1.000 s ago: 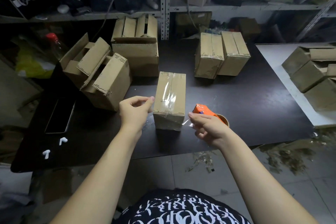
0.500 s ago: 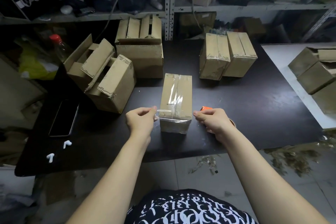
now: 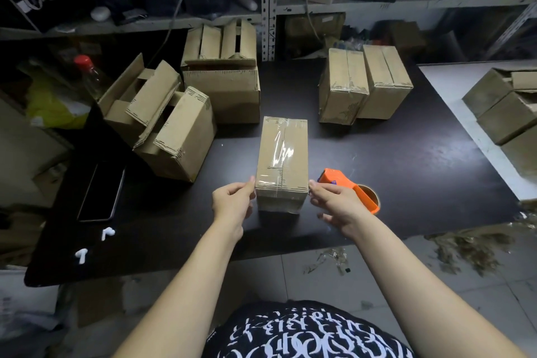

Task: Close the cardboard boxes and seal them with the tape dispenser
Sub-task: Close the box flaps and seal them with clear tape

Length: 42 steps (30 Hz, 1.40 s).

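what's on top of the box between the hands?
Clear tape runs along the top seam of the box; a cross strip lies over its near edge, ends pinched by the left hand and right hand. Flaps are shut, so the contents are hidden.

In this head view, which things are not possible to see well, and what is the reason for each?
All in the head view:
- Taped box: its side faces are covered by the left hand and right hand; pinching or pressing the clear tape, unclear.
- Tape dispenser: front hidden behind the right hand.
- Boxes at right: cut off by the frame edge.
- White items: too small to name.
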Each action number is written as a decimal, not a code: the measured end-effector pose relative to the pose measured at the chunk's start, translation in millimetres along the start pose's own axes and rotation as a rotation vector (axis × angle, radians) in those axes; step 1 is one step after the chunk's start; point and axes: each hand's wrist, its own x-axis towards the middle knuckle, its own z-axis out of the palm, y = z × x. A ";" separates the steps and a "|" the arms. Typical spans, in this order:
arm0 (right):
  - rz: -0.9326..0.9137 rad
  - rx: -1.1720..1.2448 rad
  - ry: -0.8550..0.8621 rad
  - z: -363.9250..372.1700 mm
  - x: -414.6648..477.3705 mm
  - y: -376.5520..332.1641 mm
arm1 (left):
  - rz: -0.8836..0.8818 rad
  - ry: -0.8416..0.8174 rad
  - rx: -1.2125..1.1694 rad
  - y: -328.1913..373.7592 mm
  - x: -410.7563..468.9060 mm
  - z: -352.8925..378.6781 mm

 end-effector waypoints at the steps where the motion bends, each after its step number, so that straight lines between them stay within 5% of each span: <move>1: 0.002 0.008 0.004 0.8 1.0 2.1 | 0.020 -0.010 0.041 0.2 0.4 -0.3; 7: 0.058 0.151 -0.001 3.5 2.0 18.0 | 0.042 -0.119 0.341 -10.6 -2.7 4.3; 12: 0.218 0.321 -0.137 2.4 7.7 16.8 | 0.401 0.028 0.356 -12.9 2.1 -12.2; 15: 0.343 0.384 -0.109 5.3 4.0 22.7 | 0.587 -0.044 0.389 -6.6 3.6 -25.2; 17: 0.221 0.331 -0.046 3.3 5.2 29.2 | 0.669 -0.122 0.433 -4.5 5.2 -30.0; 21: -0.314 -0.057 0.152 -6.1 0.3 25.4 | 0.850 -0.186 0.483 0.4 6.9 -31.7; 25: -0.645 -0.227 0.059 -6.2 -8.4 21.8 | 0.986 -0.221 0.539 2.3 5.7 -28.7; 32: -0.933 -0.429 0.082 -8.4 -10.7 20.6 | 1.118 -0.255 0.578 2.4 6.0 -30.1; 42: -1.008 -0.482 0.114 -8.3 -4.6 25.8 | 1.308 -0.252 0.676 -3.1 12.0 -30.3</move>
